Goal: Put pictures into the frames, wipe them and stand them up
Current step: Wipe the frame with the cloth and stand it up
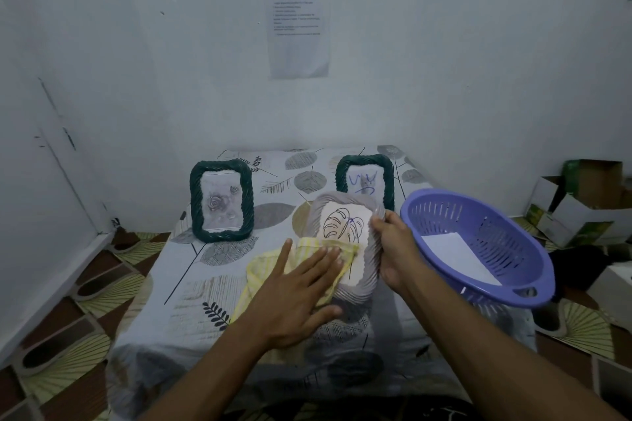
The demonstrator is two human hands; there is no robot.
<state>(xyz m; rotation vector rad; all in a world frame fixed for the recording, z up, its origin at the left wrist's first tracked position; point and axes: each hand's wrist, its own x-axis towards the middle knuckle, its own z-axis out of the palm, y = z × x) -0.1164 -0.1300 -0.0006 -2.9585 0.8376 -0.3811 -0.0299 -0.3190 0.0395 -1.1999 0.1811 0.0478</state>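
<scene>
Basket: a purple slotted basket [502, 243] sits at the table's right edge, just beside the right forearm. One white sheet [458, 256] lies in it.
Grey frame: the grey frame [366, 278] is at the table's middle, between the hands and in front of the right green frame. It holds a leaf drawing [342, 225].
Green frames: a left green frame [196, 205] with a rose picture and a right green frame [364, 160] with a blue scribble stand upright at the back.
Edges and room: the table [191, 284] has bare cloth cover left of the left hand and between the two green frames. Cardboard boxes [581, 212] sit on the floor to the right.
Axis: the grey frame's long axis runs near to far, face up toward the camera, top end toward the wall. Whether its near end touches the table cannot be told.
Left hand: the left hand [294, 297] lies flat, fingers straight and spread, pressing a yellow cloth [266, 267] onto the frame's lower part.
Right hand: the right hand [393, 246] grips the frame's right edge, fingers curled round it.
</scene>
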